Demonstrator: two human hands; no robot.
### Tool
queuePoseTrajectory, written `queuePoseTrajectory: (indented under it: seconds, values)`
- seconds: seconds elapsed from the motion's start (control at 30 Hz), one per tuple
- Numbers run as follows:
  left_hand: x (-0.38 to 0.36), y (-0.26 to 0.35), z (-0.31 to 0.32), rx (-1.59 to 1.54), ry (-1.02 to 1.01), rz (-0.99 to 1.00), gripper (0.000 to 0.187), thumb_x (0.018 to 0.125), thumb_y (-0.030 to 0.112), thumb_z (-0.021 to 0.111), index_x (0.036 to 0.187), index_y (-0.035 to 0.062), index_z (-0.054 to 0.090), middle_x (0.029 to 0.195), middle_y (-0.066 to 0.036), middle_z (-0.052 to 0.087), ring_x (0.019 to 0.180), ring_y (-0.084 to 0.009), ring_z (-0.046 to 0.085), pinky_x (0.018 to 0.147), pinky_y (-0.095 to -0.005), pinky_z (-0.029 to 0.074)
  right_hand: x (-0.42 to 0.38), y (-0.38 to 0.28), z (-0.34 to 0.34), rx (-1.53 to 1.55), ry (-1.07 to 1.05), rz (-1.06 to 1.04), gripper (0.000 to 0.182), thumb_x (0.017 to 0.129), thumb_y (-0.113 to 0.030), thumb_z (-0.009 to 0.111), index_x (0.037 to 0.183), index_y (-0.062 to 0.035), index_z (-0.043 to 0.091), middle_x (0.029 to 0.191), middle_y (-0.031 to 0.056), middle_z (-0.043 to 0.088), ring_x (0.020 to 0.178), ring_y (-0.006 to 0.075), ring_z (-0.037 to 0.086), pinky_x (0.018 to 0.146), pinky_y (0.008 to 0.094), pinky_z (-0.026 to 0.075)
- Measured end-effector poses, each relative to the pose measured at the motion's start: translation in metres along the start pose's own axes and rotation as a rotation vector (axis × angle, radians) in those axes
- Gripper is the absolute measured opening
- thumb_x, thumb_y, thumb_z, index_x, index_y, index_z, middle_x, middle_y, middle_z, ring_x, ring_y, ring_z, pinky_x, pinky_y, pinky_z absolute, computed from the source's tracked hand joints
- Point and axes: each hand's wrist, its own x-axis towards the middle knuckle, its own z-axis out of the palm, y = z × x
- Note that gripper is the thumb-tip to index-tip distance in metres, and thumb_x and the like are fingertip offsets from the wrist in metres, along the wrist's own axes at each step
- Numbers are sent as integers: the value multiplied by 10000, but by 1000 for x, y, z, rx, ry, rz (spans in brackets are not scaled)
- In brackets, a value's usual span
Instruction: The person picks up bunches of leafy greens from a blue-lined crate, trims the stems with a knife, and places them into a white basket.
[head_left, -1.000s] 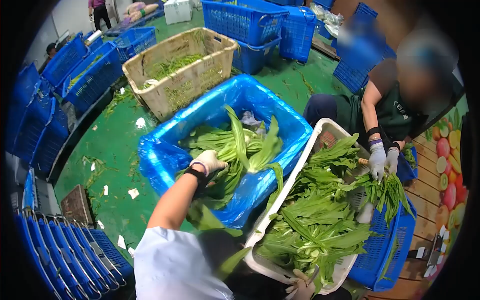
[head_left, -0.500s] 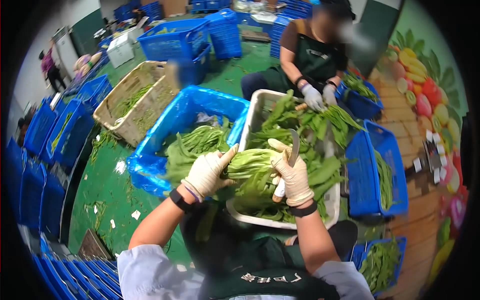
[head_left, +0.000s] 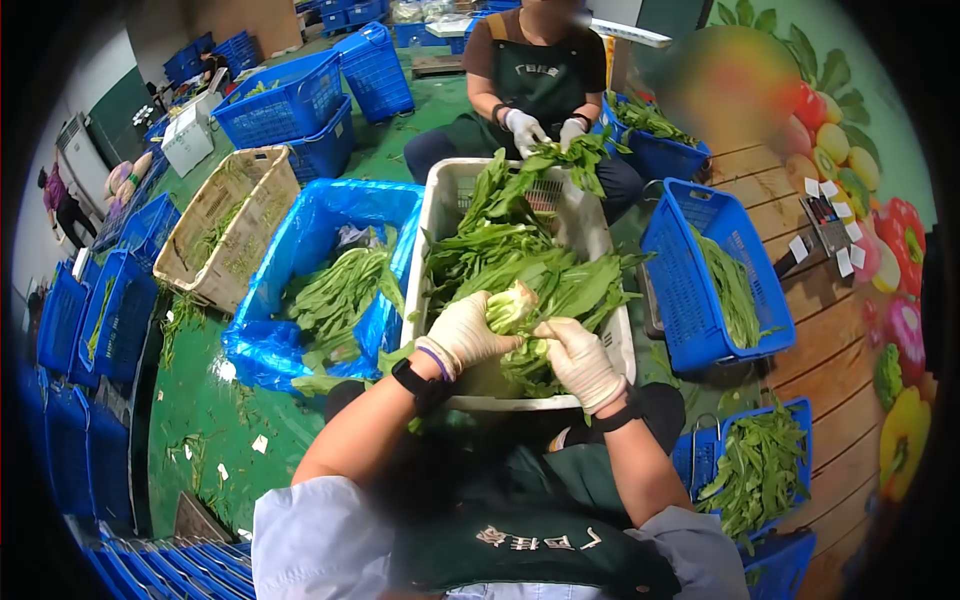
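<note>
My left hand [head_left: 462, 335], in a pale glove, is closed around a bunch of leafy greens [head_left: 512, 308], its cut stem end facing up and away. Close beside it, my right hand [head_left: 582, 362], also gloved, has its fingers pinched together at the lower side of the bunch. What those fingers hold is hidden, and no knife blade shows now. Both hands are over the near part of a white crate [head_left: 418, 300] heaped with loose greens [head_left: 490, 250]. Left of it, a blue crate lined with blue plastic [head_left: 262, 335] contains more bunches [head_left: 340, 290].
Across the white crate a co-worker [head_left: 540, 75] in gloves handles greens. Blue crates with greens stand at right [head_left: 665, 270] and lower right [head_left: 690, 460]. A beige crate [head_left: 175, 255] is at left, with stacked blue crates [head_left: 275, 105] behind. Scraps litter the green floor [head_left: 240, 430].
The bunch has turned from lying crosswise between my hands to stem end up in my left hand. The knife seen in my right hand is out of sight. The view has shifted.
</note>
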Motion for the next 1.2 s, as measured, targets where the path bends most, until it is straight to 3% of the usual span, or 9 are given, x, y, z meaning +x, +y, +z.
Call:
queuePoseTrajectory:
  seconds: [0.3,0.4,0.5,0.63,0.7,0.73,0.83,0.9,1.2]
  values:
    - [4,5,31,36,-31,133,589,601,421,816,913,-28,598,845,-231,659,818,-358,653,742,-388,518,-2,19,16,-230,124,78,92,764,-108,552,756,-33,604,722,217,593,706,423,594,619,467,501]
    - [-7,20,14,166,20,68,477,631,336,813,930,29,604,884,-205,656,848,-354,644,748,-394,519,-12,58,8,205,-308,923,171,794,-118,528,736,11,624,674,182,635,600,292,646,541,402,498]
    - [2,21,-2,311,278,290,563,564,319,861,979,55,586,881,-159,623,810,-356,614,727,-441,502,-27,69,8,504,-59,955,266,875,-249,553,966,-25,662,735,148,671,456,181,577,403,279,435]
    - [15,29,9,-532,167,334,806,551,338,824,1249,76,519,1134,-208,558,1078,-431,513,949,-477,399,4,-41,-29,1383,-92,836,572,916,-583,474,1149,-69,569,875,136,672,468,146,545,387,231,398]
    - [-5,47,23,276,341,623,952,572,488,783,1365,89,436,1385,-298,358,1265,-499,355,1061,-537,277,8,-26,-15,1536,54,774,555,919,-578,471,1189,-99,554,973,50,646,634,129,595,498,232,462]
    - [-16,57,27,207,197,603,1074,578,609,737,1449,127,332,1495,-336,106,1356,-534,175,1105,-574,151,5,-8,-4,1484,151,772,512,923,-543,492,1174,-103,566,965,45,647,675,118,600,541,236,473]
    - [-39,50,44,-217,92,531,1113,626,478,816,1468,38,235,1468,-338,177,1387,-433,212,1127,-474,211,-9,11,-1,887,165,262,354,904,-373,619,1018,-39,640,848,28,657,669,80,591,544,241,452]
    - [-50,43,69,-612,334,218,771,711,147,811,1349,-7,407,1280,-158,510,1118,-198,549,953,-327,454,-14,8,-1,872,185,723,321,872,-333,678,856,-12,659,659,19,616,512,93,544,458,255,409]
    - [-39,22,90,-1049,400,-276,175,883,174,642,975,33,594,791,-12,615,689,-95,569,634,-238,490,-28,-13,36,888,433,550,274,895,-240,659,1052,-17,631,928,0,642,780,76,549,683,243,449]
